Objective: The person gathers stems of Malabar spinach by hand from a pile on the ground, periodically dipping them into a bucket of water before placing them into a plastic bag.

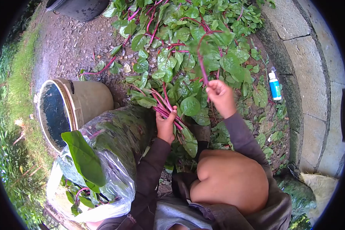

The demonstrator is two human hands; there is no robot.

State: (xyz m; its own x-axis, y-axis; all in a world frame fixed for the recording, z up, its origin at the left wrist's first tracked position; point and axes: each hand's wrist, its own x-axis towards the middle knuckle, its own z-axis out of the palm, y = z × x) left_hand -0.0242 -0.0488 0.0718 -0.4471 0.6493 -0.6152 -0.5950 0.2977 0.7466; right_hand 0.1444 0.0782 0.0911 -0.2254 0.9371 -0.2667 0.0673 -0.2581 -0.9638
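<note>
We see two risks here. The left hand (166, 124) has its fingers wrapped tight around a bunch of red stems (161, 104), and this bunch is already thick; if the grip gets loose, some stems can slide out and fall back on the gravel ground (71, 46). The right hand (219, 96) pinches one long single stem (200, 61) near its lower end, fingers pressed together around it, while the top part curves up and hangs free over the pile. We judge that this stem is soft, so a sharp pull can snap it or tear off leaves, esp. where it crosses other vines.

The bunch sits between the two hands, just above the person's bare knee (230, 180), at the near edge of the leaf pile (188, 34). The stems are reddish-purple, thin and smooth; the leaves are broad, glossy, dark green, some a bit wet-looking, w/ a few folded or hanging down under the left fist.

Left of the left arm lies a clear plastic bag (107, 165) stuffed w/ the same greens, one big leaf sticking out. Behind it a bucket (71, 107) lies on its side. A small blue bottle (274, 86) stands near the stone curb (306, 76), well apart from the hands.
</note>
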